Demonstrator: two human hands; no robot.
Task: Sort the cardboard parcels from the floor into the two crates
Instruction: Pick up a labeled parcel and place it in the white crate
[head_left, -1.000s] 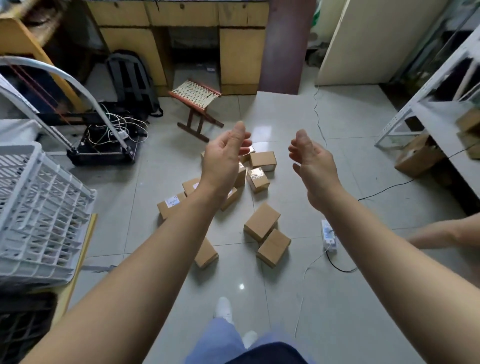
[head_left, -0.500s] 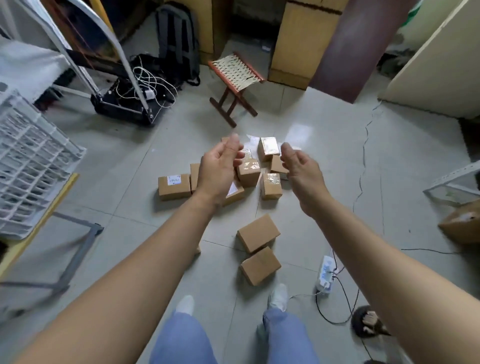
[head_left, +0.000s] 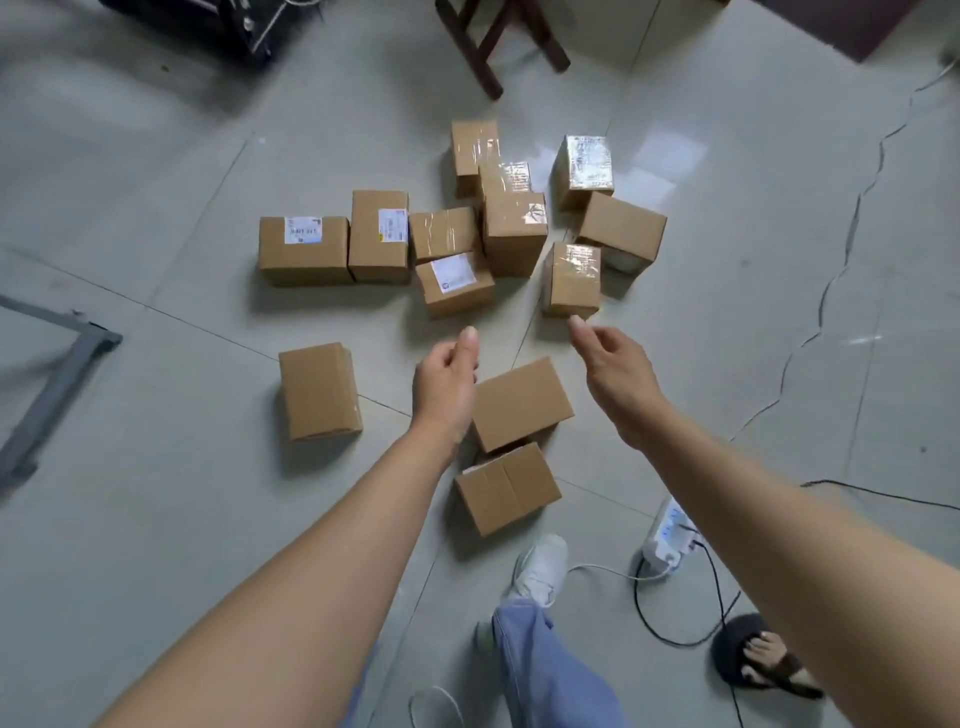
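count: 13 cardboard parcels (head_left: 319, 392) on floor, 2 hands – left hand (head_left: 447, 379), right hand (head_left: 618, 374), 1 power strip (head_left: 667, 535), 1 white shoe (head_left: 540, 566), 1 sandalled foot (head_left: 769, 660)

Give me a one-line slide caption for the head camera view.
Empty left hand and right hand hover above cardboard parcels scattered on a tiled floor, none picked up yet.

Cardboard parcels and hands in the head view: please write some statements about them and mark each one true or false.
1. The left hand and the right hand both hold nothing. True.
2. A white power strip lies on the floor near the right forearm. True.
3. A crate stands on the floor. False: no crate is in view.
4. The lone parcel left of the left hand carries a white label. False: its visible faces are plain brown.
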